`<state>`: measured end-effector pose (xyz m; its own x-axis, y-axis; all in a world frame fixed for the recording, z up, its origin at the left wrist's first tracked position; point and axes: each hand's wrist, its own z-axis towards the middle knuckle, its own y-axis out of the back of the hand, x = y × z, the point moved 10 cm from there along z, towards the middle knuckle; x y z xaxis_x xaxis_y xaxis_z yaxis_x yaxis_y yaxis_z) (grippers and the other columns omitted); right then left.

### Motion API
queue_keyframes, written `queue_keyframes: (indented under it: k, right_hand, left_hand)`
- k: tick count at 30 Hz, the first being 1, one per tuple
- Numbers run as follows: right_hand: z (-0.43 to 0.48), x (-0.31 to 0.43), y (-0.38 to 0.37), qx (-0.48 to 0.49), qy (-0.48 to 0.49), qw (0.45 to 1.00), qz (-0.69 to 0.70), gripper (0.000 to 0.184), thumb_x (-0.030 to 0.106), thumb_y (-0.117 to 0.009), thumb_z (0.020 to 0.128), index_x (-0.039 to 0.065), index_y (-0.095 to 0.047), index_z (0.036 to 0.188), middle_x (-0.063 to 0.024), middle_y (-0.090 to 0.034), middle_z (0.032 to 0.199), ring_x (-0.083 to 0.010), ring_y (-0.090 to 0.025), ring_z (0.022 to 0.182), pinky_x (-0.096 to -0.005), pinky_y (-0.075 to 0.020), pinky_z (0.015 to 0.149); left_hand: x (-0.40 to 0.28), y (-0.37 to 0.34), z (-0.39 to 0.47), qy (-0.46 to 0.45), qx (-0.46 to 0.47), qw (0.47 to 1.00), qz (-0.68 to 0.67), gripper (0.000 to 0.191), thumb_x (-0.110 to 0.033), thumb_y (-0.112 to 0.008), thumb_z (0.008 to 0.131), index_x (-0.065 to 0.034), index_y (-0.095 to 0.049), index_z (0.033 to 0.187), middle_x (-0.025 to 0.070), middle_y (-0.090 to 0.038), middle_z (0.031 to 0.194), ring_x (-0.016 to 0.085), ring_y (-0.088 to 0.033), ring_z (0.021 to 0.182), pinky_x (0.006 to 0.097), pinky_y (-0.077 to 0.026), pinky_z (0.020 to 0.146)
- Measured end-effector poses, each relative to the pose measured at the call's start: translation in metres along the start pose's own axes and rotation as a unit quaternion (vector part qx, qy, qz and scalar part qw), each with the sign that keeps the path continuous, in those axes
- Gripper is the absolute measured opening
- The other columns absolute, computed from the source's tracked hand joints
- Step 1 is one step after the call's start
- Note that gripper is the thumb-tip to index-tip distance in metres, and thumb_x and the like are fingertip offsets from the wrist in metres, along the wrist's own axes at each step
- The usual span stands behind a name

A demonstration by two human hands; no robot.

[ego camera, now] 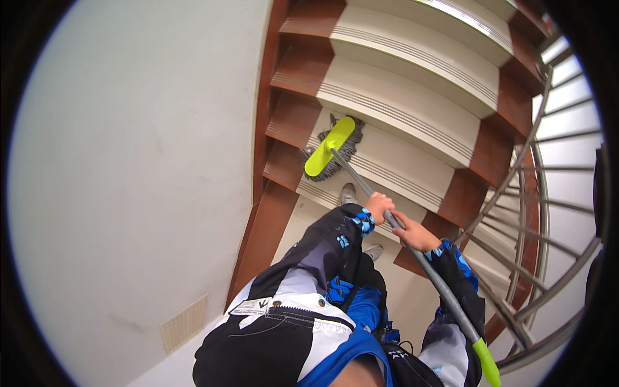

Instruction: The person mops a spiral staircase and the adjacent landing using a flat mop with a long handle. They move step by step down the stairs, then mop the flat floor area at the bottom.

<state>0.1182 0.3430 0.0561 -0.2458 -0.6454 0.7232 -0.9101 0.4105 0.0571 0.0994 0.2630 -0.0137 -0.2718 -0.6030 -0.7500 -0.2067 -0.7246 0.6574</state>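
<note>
My left hand point(379, 207) is closed around the grey metal pole of a flat mop point(331, 146). Just beside it, slightly further up the pole, my right hand point(417, 233) grips the same pole with its thumb laid along it. The lime-green mop head with grey yarn strands rests on a cream stair tread point(375, 145), near the brown border at the wall side. The pole runs down past my right forearm to a lime-green end grip point(486, 363).
Several cream steps with brown ends rise ahead. A white wall point(135, 145) with a beige vent cover point(184, 325) stands at left; a metal stair railing point(517, 159) curves along the right. My shoes point(348, 193) are on the lower steps.
</note>
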Motion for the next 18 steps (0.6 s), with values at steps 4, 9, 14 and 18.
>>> queue_keyframes:
  k: [4, 9, 14, 18]
  right_hand:
    - [0.079, 0.092, -0.002, 0.037, -0.024, 0.997, -0.066, 0.054, 0.022, -0.052, 0.085, 0.009, -0.037, 0.136, -0.0149, -0.061, 0.074, -0.0233, -0.061, 0.062, -0.0362, -0.0478, 0.063]
    - [0.099, 0.147, 0.0, 0.062, -0.018, 0.973, -0.22, 0.057, 0.028, -0.053, 0.084, 0.011, -0.037, 0.136, -0.0235, -0.064, 0.085, -0.0413, -0.062, 0.078, -0.0468, -0.0469, 0.074]
    - [0.089, 0.122, 0.004, 0.049, 0.0, 0.991, -0.127, 0.059, 0.029, -0.057, 0.083, 0.012, -0.04, 0.136, -0.0244, -0.064, 0.089, -0.0421, -0.06, 0.085, -0.0453, -0.0463, 0.079]
    - [0.094, 0.097, 0.001, 0.046, 0.029, 0.998, -0.024, 0.059, 0.03, -0.059, 0.081, 0.011, -0.045, 0.134, -0.023, -0.064, 0.092, -0.0404, -0.061, 0.084, -0.0427, -0.047, 0.077]
  left_hand:
    - [0.068, 0.097, -0.002, 0.029, -0.04, 0.999, -0.019, 0.01, -0.015, -0.063, 0.064, -0.014, -0.055, 0.067, 0.0037, -0.053, 0.07, 0.029, -0.053, 0.077, 0.041, -0.037, 0.073]
    - [0.07, 0.139, -0.005, 0.023, -0.022, 0.998, -0.049, 0.009, -0.015, -0.062, 0.065, -0.0127, -0.053, 0.067, 0.0038, -0.052, 0.069, 0.029, -0.054, 0.075, 0.0401, -0.038, 0.071]
    - [0.06, 0.123, -0.006, 0.033, 0.02, 0.999, -0.001, 0.009, -0.016, -0.064, 0.065, -0.0132, -0.057, 0.071, 0.0044, -0.055, 0.071, 0.027, -0.055, 0.078, 0.0396, -0.04, 0.073]
    - [0.066, 0.12, -0.011, 0.061, 0.047, 0.995, 0.067, 0.009, -0.015, -0.065, 0.064, -0.0127, -0.059, 0.071, 0.0045, -0.055, 0.072, 0.028, -0.055, 0.08, 0.0388, -0.04, 0.074]
